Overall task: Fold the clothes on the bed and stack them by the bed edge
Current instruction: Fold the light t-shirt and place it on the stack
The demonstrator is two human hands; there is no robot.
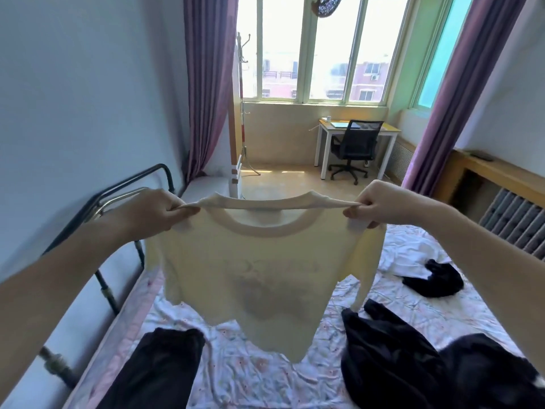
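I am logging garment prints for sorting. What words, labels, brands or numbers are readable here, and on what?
No text reads clearly.
Cream shirt, held up by the left hand and right hand: a faint line of lettering above a grey graphic shows through the fabric, too blurred to read.
Dark clothes on the bed: no print visible.

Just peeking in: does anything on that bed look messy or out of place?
Yes. Dark garments lie crumpled and unfolded on the floral sheet: one at the left, one at the right, a smaller one farther back. The cream shirt hangs in the air from both hands, unfolded.
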